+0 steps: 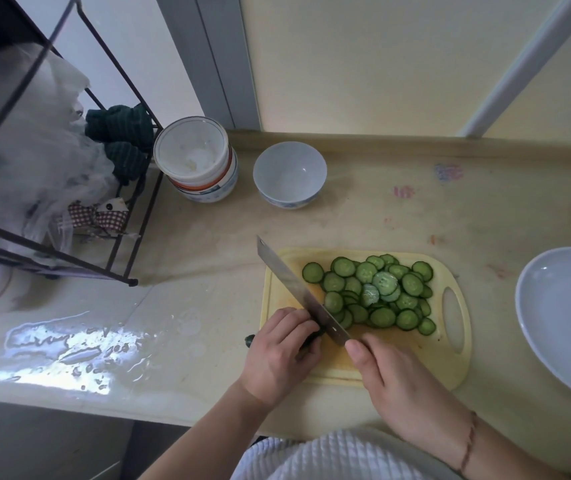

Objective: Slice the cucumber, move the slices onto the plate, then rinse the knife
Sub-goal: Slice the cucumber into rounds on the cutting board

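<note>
Dozens of cucumber slices [370, 292] are being shown heaped on the pale yellow cutting board [450, 358], overlapping one another across its far half. The knife [298, 289] is being held by the right hand [398, 386], whose fingers are curled round the handle with the thumb laid along the base of the blade; the handle itself is being hidden under that hand. The blade is being angled away and to the left, its tip reaching past the board's far left corner, its edge lying just beside the left side of the heap.

The last stub of the cucumber [250, 340] is being pinned to the board by the left hand [277, 351], fingers curled over it right against the flat of the blade (only a dark green end is peeking out at the left of the hand, so how much is left cannot be told).

The white plate [561, 320] is being seen to the right of the board, near it but not touching, and partly cut off by the frame's edge.

Further back on the counter [208, 271], a white bowl [289, 173] is standing beside a stack of bowls [201, 168]. At the left a dark wire rack [69, 133] is holding cloths and plastic bags, and a puddle of water [69, 351] is glinting on the counter's near left.
</note>
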Motion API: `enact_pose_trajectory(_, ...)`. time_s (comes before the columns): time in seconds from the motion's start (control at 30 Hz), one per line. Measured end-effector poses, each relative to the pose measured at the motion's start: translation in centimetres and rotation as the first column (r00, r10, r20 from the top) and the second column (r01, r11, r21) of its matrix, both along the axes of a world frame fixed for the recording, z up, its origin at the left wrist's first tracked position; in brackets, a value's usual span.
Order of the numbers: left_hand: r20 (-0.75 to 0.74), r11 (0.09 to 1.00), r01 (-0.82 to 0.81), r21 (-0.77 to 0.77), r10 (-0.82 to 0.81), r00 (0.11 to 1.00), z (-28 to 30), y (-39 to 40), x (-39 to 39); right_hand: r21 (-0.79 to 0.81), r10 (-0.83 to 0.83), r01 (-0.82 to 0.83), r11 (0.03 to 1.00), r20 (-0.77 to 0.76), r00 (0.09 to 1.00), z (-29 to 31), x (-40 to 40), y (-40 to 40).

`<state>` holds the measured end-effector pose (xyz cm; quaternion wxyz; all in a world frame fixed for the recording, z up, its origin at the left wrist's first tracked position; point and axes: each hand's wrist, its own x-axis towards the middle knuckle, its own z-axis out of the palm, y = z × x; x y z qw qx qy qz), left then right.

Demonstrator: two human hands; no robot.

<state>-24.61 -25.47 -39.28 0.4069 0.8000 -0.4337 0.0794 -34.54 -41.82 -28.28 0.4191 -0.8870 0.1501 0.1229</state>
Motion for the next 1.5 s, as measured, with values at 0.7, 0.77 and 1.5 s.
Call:
enact_pose_trajectory(0.7, -0.009, 1.000, -0.014, 0.017, 0.014, 1.000, -0.2, 0.1, 0.0, -0.021, -0.041, 0.041, 0.999, -0.022, 0.999, -3.7, 2.2, 0.1)
enact_pose_trajectory(0.77, -0.007, 1.000, -0.010, 0.021, 0.011, 1.000, -0.1, 0.1, 0.0, -0.016, -0.068, 0.068, 0.998, -0.044, 0.997, -3.5, 2.1, -0.8)
enact_pose_trajectory(1.5, 0.008, 0.999, -0.024, -0.041, 0.024, 1.000, -0.4, -0.2, 0.0, -0.030, 0.000, 0.000, 1.000, -0.027, 1.000, -1.4, 1.4, 1.0)
